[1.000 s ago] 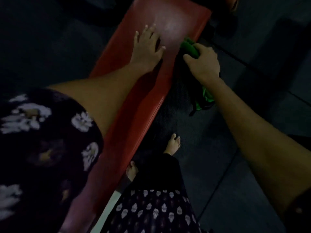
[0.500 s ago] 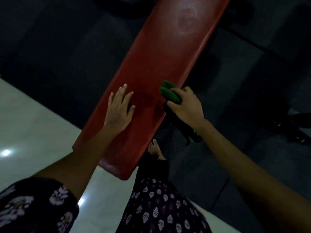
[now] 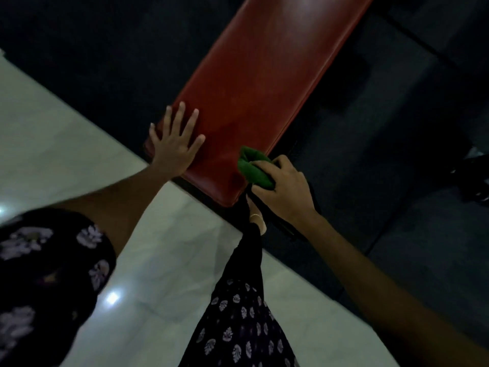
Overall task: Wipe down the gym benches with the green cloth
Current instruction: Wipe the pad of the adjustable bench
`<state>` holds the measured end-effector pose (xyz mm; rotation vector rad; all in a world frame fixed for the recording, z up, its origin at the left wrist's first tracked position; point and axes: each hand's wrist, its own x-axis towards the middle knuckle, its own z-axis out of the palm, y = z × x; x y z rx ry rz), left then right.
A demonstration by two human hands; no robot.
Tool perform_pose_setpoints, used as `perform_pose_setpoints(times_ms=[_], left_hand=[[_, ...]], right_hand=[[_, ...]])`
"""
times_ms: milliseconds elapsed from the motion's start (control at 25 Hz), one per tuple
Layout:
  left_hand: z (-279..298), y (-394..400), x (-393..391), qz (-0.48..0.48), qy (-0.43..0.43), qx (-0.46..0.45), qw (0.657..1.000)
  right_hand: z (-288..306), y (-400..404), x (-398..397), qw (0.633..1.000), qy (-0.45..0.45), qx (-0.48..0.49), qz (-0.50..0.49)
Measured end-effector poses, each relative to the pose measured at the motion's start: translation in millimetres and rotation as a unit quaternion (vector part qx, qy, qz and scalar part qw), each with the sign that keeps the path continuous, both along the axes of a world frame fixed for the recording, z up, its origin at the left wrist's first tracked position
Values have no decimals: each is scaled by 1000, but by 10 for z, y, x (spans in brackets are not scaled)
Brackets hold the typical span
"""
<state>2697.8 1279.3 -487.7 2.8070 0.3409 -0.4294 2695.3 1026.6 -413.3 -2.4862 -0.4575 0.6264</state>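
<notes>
A long red padded gym bench (image 3: 264,83) runs from the upper right down to the middle of the view. My left hand (image 3: 174,144) rests flat on its near left corner with fingers spread. My right hand (image 3: 284,190) grips a bunched green cloth (image 3: 252,166) against the bench's near right corner and side edge. Part of the cloth is hidden under my fingers.
Dark rubber floor mats (image 3: 397,181) lie under and to the right of the bench. Pale shiny floor tiles (image 3: 53,128) cover the left and bottom. My bare foot (image 3: 255,210) stands just below the bench's near end. A dark object (image 3: 476,178) sits at the right edge.
Both hands have slid along the bench toward its near end. The cloth moved down the right side edge to the near corner, and the view shifted back.
</notes>
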Motion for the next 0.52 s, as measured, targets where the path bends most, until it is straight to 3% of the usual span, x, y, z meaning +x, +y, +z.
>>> perform_pose_setpoints(times_ms=[160,240,360,520], left_hand=[[97,2,302,-57,76,-61,994],[126,87,241,-56,55,-56,995],[37,145,29,-60,29,-67,996],[-98,280,-168,-35,-83,-102,991]], right_hand=[[-172,196,-217,995,-90,-26,32],[-265,446,-315,979,-170,-46,105],[-484,631,-439,925,-275,-96,245],[-708,446,-404,867,-362,-99,327]])
